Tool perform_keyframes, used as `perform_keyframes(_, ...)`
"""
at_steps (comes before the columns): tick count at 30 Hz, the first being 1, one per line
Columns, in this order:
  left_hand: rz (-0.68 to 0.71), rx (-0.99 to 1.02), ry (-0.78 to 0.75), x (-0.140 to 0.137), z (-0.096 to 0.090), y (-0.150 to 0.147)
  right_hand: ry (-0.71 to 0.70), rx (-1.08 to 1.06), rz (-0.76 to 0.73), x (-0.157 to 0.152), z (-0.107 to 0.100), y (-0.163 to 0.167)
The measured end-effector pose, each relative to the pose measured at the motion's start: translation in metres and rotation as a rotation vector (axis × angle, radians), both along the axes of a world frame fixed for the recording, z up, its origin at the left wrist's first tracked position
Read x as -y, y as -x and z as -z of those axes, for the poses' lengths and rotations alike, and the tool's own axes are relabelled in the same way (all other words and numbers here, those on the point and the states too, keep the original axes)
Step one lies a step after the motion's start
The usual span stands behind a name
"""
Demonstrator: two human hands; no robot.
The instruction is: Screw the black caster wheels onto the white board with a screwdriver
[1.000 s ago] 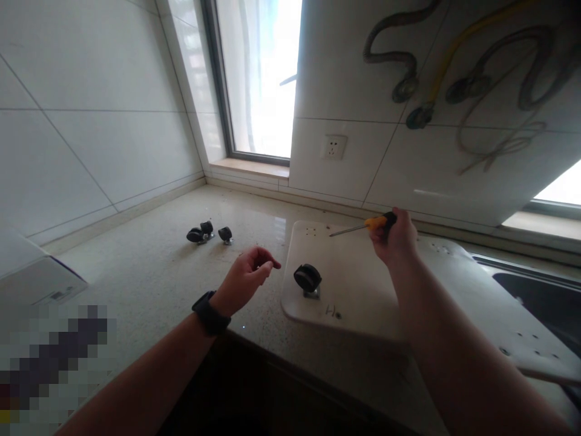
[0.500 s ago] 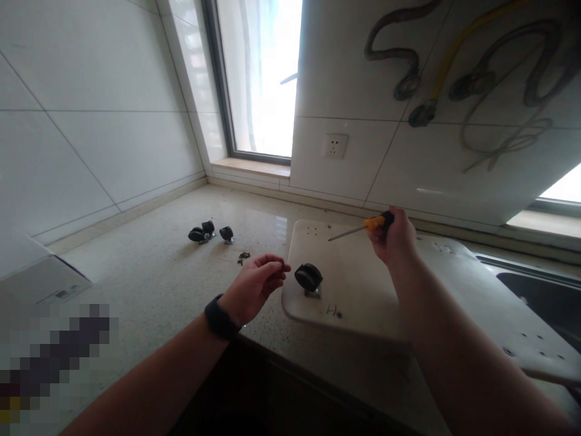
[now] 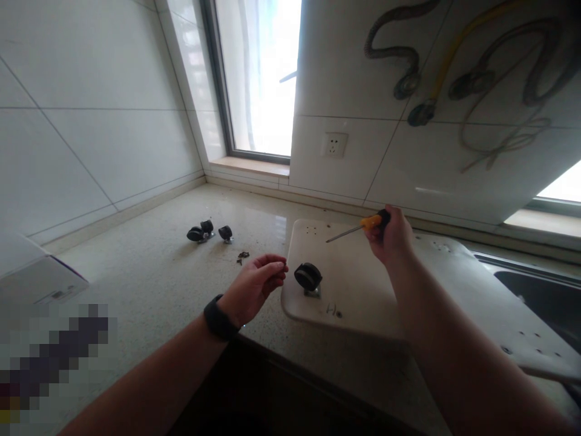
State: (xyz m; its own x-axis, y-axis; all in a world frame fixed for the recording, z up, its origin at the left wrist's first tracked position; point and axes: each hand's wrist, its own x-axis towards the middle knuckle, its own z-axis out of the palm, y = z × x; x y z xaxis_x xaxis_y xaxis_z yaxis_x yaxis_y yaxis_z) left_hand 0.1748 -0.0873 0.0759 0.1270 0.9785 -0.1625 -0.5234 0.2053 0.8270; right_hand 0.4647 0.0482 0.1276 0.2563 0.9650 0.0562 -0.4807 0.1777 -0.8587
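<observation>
My right hand (image 3: 394, 237) grips a screwdriver (image 3: 373, 222) by its yellow and black handle. Its thin shaft slants down to the left, over a white board (image 3: 351, 272) with groups of small holes. On the board's near left part stands a black caster (image 3: 308, 277), wheel up, its metal plate against the surface. My left hand (image 3: 258, 280), wearing a black wristband, is closed in a pinch just left of that caster. Whatever its fingertips hold is too small to name. Left of these fingers lies a small pile of screws (image 3: 242, 257) on the countertop.
Several loose casters (image 3: 200, 232) sit farther back on the speckled countertop (image 3: 149, 266). A white box (image 3: 40, 272) stands at the left edge. At the right, the board reaches beside a dark sink (image 3: 535, 297). Hoses (image 3: 393, 51) hang on the wall above a socket (image 3: 334, 144).
The screwdriver and my right hand have shifted very slightly left. My left hand keeps its pinch beside the caster, and the objects on the counter stay put.
</observation>
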Motion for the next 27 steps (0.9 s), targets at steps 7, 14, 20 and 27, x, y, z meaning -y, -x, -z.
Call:
perform_keyframes(7,0.004,0.014,-0.039,0.005,-0.006,-0.006,-0.122,0.072,-0.086,0.022,-0.005,0.03)
perform_keyframes(14,0.019,0.246,0.059,0.01,-0.015,-0.009,-0.205,0.09,-0.247,0.037,-0.006,0.044)
perform_keyframes(20,0.011,0.258,0.046,0.007,-0.011,-0.009,-0.233,0.091,-0.259,0.037,-0.006,0.042)
perform_keyframes(27,-0.036,0.23,0.048,0.008,-0.01,-0.011,-0.286,0.134,-0.29,0.033,-0.002,0.041)
